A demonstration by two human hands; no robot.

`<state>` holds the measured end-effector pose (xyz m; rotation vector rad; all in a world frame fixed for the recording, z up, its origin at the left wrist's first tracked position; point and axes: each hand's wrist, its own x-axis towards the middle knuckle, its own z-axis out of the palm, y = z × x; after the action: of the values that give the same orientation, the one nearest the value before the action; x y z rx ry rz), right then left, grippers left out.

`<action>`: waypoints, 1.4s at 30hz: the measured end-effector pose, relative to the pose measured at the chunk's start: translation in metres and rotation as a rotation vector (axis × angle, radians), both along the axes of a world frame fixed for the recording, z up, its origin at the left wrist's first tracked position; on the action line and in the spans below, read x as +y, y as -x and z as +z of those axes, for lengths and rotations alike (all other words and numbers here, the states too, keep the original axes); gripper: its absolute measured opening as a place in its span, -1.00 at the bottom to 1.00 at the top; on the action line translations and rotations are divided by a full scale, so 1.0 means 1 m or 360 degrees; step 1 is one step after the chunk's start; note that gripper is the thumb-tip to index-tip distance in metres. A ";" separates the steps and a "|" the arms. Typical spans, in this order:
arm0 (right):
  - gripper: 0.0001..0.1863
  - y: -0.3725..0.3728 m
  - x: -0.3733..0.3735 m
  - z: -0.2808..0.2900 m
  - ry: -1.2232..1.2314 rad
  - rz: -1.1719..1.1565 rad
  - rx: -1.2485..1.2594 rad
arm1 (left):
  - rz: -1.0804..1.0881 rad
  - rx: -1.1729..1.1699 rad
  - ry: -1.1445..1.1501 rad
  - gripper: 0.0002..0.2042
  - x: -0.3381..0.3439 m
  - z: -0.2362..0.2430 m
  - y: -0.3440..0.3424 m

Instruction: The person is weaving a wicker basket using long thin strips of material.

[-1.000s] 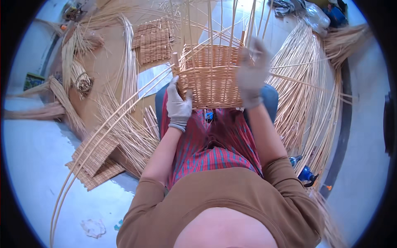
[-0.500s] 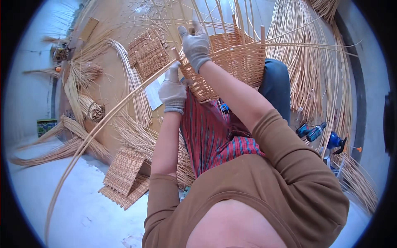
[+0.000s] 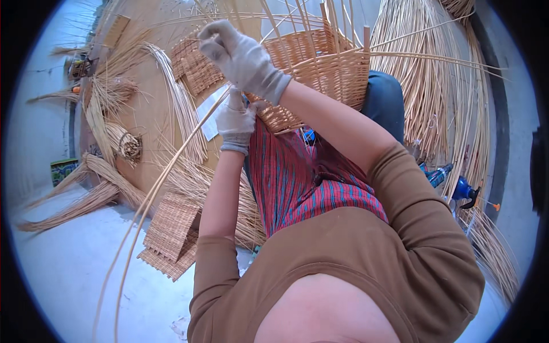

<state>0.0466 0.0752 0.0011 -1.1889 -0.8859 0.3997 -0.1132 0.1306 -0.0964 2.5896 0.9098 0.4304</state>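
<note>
A partly woven wicker basket (image 3: 337, 80) leans across my knees, with upright stakes rising from its far side. My left hand (image 3: 233, 121), in a pale knit glove, is closed at the basket's near left corner, its thumb pointing up. From beside that thumb, a pair of long cane strands (image 3: 171, 164) runs down to the lower left. My gloved right hand (image 3: 246, 64) is raised over the same corner with its fingers curled. What those fingers hold, if anything, is hidden. The right hand covers the basket's left corner post.
Long bundles of cane (image 3: 409, 80) lie at the right, near a blue power drill (image 3: 439, 176) and a blue bottle (image 3: 464, 191). Woven panels (image 3: 170, 226) are stacked at lower left; another woven piece (image 3: 197, 66) lies beyond my hands. Striped cloth (image 3: 309, 200) covers my lap.
My right hand has moved left and closer, away from the basket's stakes. The two long strands have swung right at their lower ends and spread apart. My left hand stays at the corner.
</note>
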 end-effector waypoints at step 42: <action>-0.82 -0.072 -0.157 -0.113 0.0121 -0.0328 0.0948 | 0.0116 -0.0313 0.1278 -0.76 0.003 -0.001 -0.071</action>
<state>0.1185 -0.0818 -0.1116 -1.1276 -0.2332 0.5822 -0.0419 0.1338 -0.0974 1.7591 0.8748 0.2554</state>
